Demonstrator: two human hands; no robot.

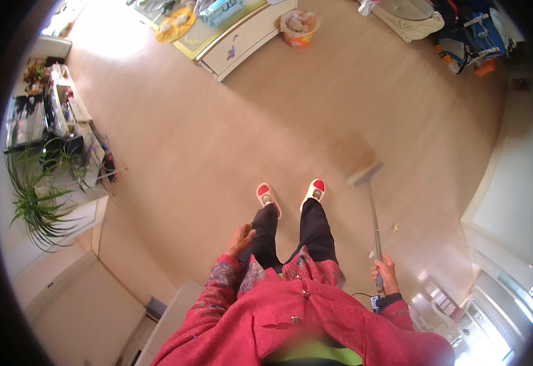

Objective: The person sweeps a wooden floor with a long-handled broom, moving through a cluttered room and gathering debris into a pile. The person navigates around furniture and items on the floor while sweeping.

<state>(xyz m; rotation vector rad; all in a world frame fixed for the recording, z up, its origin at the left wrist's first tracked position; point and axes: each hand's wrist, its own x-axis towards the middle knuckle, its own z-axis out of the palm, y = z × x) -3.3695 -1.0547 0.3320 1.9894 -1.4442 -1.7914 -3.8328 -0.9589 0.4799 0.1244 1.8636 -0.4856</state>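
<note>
My right hand (386, 273) grips the grey handle of a broom (375, 228) near its end. The broom's head (364, 174) rests on or just above the tan floor (193, 137), ahead and to the right of my feet; its bristles are blurred. Small pale scraps (395, 227) lie on the floor to the right of the handle, with another bit close to my right hand. My left hand (240, 240) hangs beside my left thigh with its fingers partly curled and nothing seen in it. White slippers with red toes (316, 190) are on my feet.
A low table with drawers (243, 48) stands ahead, beside an orange lined waste bin (299, 28). At the left are a potted spider plant (40, 210) and a cluttered cabinet (76, 103). Bags (485, 36) and a carved furniture piece (412, 23) lie far right.
</note>
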